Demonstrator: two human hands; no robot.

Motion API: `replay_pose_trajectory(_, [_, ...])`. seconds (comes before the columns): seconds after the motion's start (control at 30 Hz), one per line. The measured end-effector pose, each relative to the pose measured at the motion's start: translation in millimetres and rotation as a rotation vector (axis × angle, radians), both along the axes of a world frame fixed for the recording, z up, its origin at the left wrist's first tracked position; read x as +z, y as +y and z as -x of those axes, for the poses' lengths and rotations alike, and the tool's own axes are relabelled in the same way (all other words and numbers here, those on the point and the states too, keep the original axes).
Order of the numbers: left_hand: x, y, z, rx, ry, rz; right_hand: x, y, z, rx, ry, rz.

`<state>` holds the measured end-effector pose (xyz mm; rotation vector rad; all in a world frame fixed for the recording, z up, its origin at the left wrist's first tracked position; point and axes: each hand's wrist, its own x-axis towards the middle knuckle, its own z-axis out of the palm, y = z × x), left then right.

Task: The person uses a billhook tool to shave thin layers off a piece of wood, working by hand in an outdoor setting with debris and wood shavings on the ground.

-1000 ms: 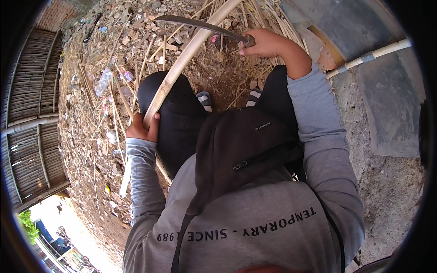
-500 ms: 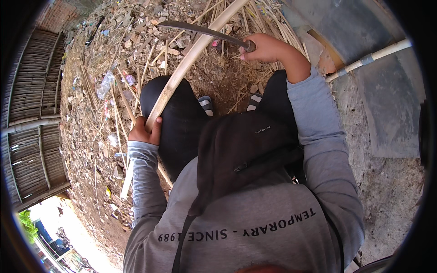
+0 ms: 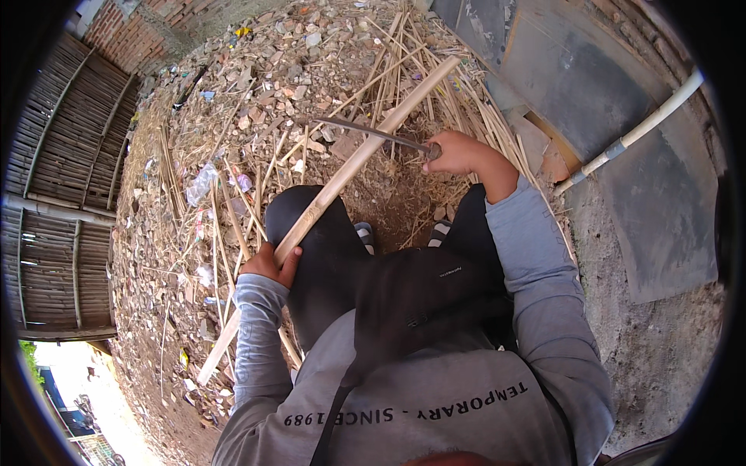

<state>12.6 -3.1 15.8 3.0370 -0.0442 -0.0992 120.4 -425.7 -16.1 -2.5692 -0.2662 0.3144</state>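
A long pale split bamboo strip [image 3: 353, 165] slants up from the lower left across my left thigh. My left hand [image 3: 270, 266] is wrapped round its lower part, with the thumb lying along it; the lower end sticks out beside my left sleeve. In my right hand [image 3: 457, 153] is the handle of a curved sickle-like blade [image 3: 361, 128]. The blade points left and crosses the upper part of the strip. Whether its edge touches the bamboo, I cannot tell. A dark bag [image 3: 423, 299] hangs at my front.
Thin bamboo strips [image 3: 396, 70] lie heaped ahead on ground strewn with rubble. A clear plastic bag [image 3: 202, 185] lies at the left, before a slatted bamboo wall [image 3: 58, 147]. On the right are grey sheets [image 3: 660, 194] and a pale pole [image 3: 622, 144]. A brick wall [image 3: 140, 31] stands far left.
The whole view has shifted, so my hands and body appear lower. The strip's far end now shows within the picture. Both hands keep their holds, and the blade still crosses the strip.
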Motion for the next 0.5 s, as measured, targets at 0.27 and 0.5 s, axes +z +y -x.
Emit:
replay_pose_trajectory(0.27, [14.8, -8.0, -1.0, 0.048, 0.125, 0.044, 19.2, 7.4, 1.6, -0.146, 0.053, 0.038])
replay_pose_trajectory(0.5, [13.7, -3.2, -1.0, 0.063, 0.145, 0.059, 20.0, 6.6, 2.0, -0.014, -0.001, 0.052])
